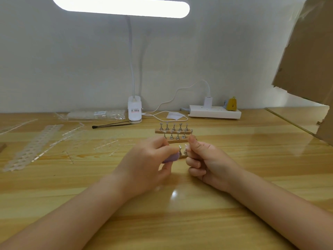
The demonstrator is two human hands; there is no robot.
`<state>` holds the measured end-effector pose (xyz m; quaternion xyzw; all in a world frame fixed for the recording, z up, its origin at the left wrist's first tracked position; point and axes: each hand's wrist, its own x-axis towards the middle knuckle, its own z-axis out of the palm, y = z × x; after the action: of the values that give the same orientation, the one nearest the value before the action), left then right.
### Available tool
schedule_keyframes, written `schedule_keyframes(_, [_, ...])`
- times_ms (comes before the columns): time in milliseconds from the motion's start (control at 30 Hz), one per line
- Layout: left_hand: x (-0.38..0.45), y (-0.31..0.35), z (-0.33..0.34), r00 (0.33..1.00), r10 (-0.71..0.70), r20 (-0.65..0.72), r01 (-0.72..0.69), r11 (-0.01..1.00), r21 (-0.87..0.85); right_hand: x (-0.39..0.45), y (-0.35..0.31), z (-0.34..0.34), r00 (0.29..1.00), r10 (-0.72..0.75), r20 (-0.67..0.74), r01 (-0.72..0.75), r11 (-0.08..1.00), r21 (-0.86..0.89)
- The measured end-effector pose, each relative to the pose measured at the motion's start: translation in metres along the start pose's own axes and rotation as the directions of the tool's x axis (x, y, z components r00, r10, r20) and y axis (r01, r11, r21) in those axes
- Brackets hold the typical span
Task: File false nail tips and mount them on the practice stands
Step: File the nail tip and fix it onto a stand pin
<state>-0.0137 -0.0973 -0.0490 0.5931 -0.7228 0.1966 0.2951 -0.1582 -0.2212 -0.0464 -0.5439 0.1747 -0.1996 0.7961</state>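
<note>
Looking down from my head: both my forearms lie on the wooden table [198,222], hands meeting in the middle. My left hand [144,165] has its fingers curled around a small purple nail file [171,158], whose end pokes out toward the right between thumb and fingers. My right hand [205,163] is curled too, thumb up, its fingertips [189,152] pinched together right by a small clear nail tip [186,147]; it is too tiny and blurred for me to say how firmly I have it, but the pinch looks closed on it.

Between my two hands, two little metal stands [182,151] peek out, partly hidden by my fingers. Just behind them sit two wooden bars [173,131] one behind the other, each carrying a row of the same metal stands; some seem to wear clear tips, though I cannot tell which.

Off to the left lie clear plastic strips [34,147] and scattered bits of clear plastic. Further back there is a packet of nail tips [95,114], a thin black brush [111,125] and the clip base of a white desk lamp [134,110], its lit head glaring overhead. To the right at the wall sits a white power strip [214,112] with a plug and cable, and cardboard [310,60] leans in at the far right.
</note>
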Motion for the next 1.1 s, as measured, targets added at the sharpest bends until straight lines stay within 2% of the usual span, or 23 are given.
schedule_keyframes(100, [-0.007, -0.005, 0.003, 0.996, -0.075, 0.054, 0.076, 0.997, -0.014, 0.002, 0.002, 0.0, 1.0, -0.009, -0.015, 0.009, 1.0, 0.02])
schedule_keyframes(167, [-0.008, -0.005, 0.003, 0.989, -0.146, 0.004, 0.146, 0.989, -0.027, 0.003, 0.003, 0.001, 1.0, -0.008, -0.014, 0.008, 1.0, 0.005])
schedule_keyframes(267, [-0.002, 0.006, 0.001, 0.96, -0.263, -0.093, 0.241, 0.95, -0.196, 0.002, 0.004, 0.002, 1.0, 0.0, 0.009, 0.001, 0.999, -0.049])
schedule_keyframes(367, [0.002, 0.019, 0.004, 0.955, -0.278, -0.101, 0.237, 0.924, -0.3, 0.0, 0.005, 0.003, 0.997, -0.001, 0.078, 0.012, 0.991, -0.136])
schedule_keyframes(500, [0.003, 0.024, 0.007, 0.939, -0.325, -0.115, 0.266, 0.895, -0.358, -0.001, 0.005, 0.003, 0.997, -0.025, 0.073, 0.039, 0.981, -0.191])
schedule_keyframes(667, [0.003, 0.024, 0.007, 0.93, -0.346, -0.124, 0.288, 0.895, -0.34, -0.003, 0.006, 0.01, 0.998, -0.043, -0.034, 0.035, 0.98, -0.194])
schedule_keyframes(767, [0.002, 0.021, 0.007, 0.909, -0.378, -0.176, 0.323, 0.905, -0.277, -0.005, 0.004, 0.008, 0.97, -0.161, -0.183, 0.11, 0.96, -0.257])
schedule_keyframes(867, [-0.001, 0.009, 0.008, 0.847, -0.489, -0.209, 0.441, 0.866, -0.236, -0.006, 0.003, -0.002, 0.883, -0.397, -0.252, 0.201, 0.802, -0.562])
schedule_keyframes(933, [-0.003, 0.001, 0.01, 0.812, -0.549, -0.2, 0.523, 0.835, -0.168, -0.006, 0.003, -0.008, 0.845, -0.497, -0.196, 0.201, 0.637, -0.744])
schedule_keyframes(1000, [-0.004, -0.004, 0.013, 0.781, -0.6, -0.172, 0.59, 0.8, -0.111, -0.005, 0.005, -0.01, 0.844, -0.522, -0.12, 0.156, 0.453, -0.877])
schedule_keyframes(1100, [-0.005, -0.005, 0.017, 0.754, -0.641, -0.146, 0.643, 0.765, -0.04, -0.004, 0.009, -0.01, 0.854, -0.511, -0.101, 0.035, 0.25, -0.968])
